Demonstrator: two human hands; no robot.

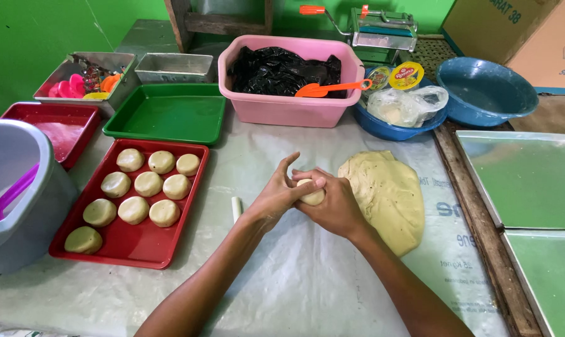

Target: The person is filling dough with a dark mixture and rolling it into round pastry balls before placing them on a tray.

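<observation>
My left hand (277,195) and my right hand (333,206) meet over the middle of the table, cupped together around a small pale dough ball (312,193). Just right of my hands lies a large flattened mass of yellowish dough (388,196) on the plastic-covered table (295,274). To the left, a red tray (139,246) holds several round dough pieces (148,184) in rows. A small white stick-like piece (236,208) lies between the tray and my left hand.
Behind stand an empty green tray (170,115), a pink tub (289,106) with black plastic and an orange scraper (329,89), blue bowls (485,90), a pasta roller (382,31), a grey bucket (20,200) at left and metal sheet pans (526,181) at right.
</observation>
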